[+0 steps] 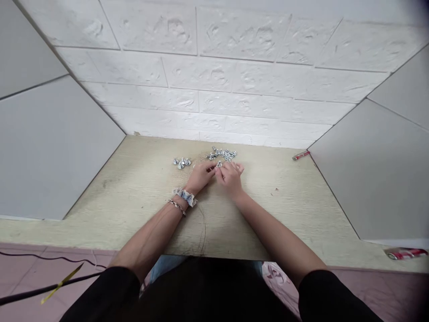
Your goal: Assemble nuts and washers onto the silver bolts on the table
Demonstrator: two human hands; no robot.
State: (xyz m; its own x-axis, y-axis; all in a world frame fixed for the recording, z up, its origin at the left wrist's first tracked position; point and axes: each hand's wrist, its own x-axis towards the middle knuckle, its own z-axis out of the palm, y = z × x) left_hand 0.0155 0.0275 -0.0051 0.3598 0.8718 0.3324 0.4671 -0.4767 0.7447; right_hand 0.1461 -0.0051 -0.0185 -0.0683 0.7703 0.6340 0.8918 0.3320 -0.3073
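My left hand (201, 175) and my right hand (230, 176) meet over the middle of the wooden board. Between their fingertips is a small silver bolt (219, 164), which seems to have a washer on it; both hands pinch it, and the fingers hide part of it. Just beyond the hands lies a loose pile of silver bolts (217, 152) with several washers and nuts (228, 155). To the left of my left hand stands a small group of bolts with washers on them (181, 163).
A white brick-patterned wall (214, 103) closes off the back. Grey panels stand at the left (60, 147) and right (378, 170). One red can-like object (300, 155) lies by the right panel's far corner, another (406, 254) at the board's right front.
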